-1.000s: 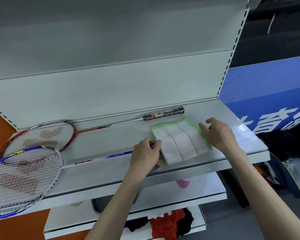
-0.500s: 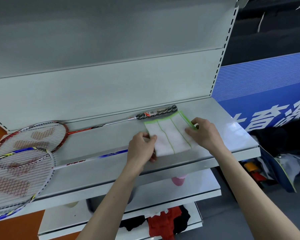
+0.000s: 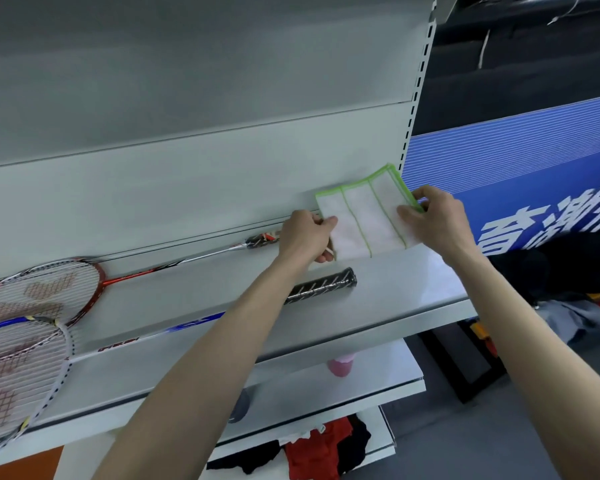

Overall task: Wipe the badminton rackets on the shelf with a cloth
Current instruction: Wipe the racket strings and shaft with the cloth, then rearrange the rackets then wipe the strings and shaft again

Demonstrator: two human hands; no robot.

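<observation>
Since a second ago you have lifted the cloth (image 3: pixel 368 220) off the shelf (image 3: pixel 388 292), where it lay flat, and you now hold it up in the air between both hands. Your left hand (image 3: pixel 305 235) pinches its left edge, thumb on the front and fingers curled behind. Your right hand (image 3: pixel 432 218) pinches the green-trimmed right edge, thumb across the front face.

Just below your left hand, the black grip of the blue-and-white racket (image 3: pixel 321 287) lies uncovered on the shelf; its shaft passes under your left forearm and its strung head sits far to the left. Beyond your left hand, against the back panel, lies the red racket (image 3: pixel 42 292), its handle partly hidden behind your knuckles. Below your right hand, a pink bottle (image 3: pixel 340 364) stands on the lower shelf.
</observation>
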